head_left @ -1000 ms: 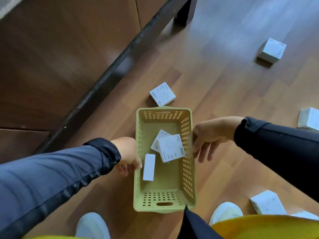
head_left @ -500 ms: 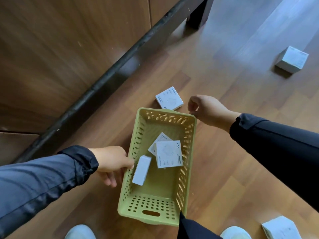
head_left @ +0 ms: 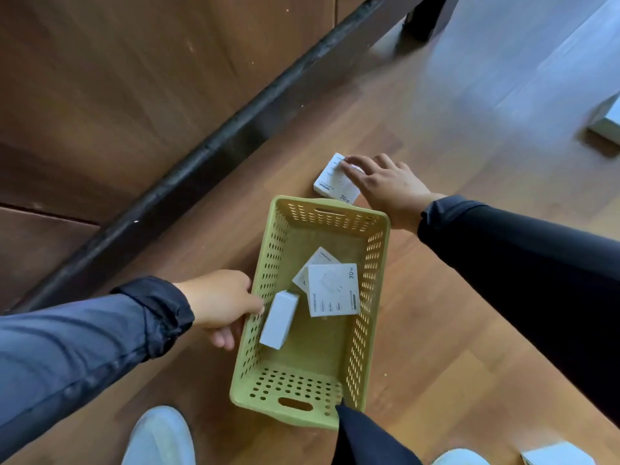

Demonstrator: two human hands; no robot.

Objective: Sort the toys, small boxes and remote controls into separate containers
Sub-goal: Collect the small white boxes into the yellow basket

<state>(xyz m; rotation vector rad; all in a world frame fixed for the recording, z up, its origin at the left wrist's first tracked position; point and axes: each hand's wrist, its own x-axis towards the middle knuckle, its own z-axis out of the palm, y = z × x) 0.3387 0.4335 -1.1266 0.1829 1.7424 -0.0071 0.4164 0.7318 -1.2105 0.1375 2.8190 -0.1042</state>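
A green perforated basket [head_left: 375, 280] sits on the wooden floor, and my left hand [head_left: 221, 305] grips its left wall. Inside lie three white small boxes: an upright narrow one [head_left: 280, 318] by the left wall, a flat square one marked 20W [head_left: 333, 290], and another [head_left: 317, 260] partly under it. Just beyond the basket's far end a white box [head_left: 332, 181] lies on the floor. My right hand [head_left: 382, 186] rests on it with spread fingers touching its top and right edge; the box is still on the floor.
A dark wooden cabinet [head_left: 134, 78] with a black base rail [head_left: 235, 129] runs along the left. More white boxes lie at the right edge [head_left: 607, 124] and the bottom right corner [head_left: 557, 454]. My pale shoes [head_left: 159, 437] show at the bottom.
My right hand let go of the basket's right wall and reached forward onto the white box beyond it. The basket shifted and turned slightly under my left hand.
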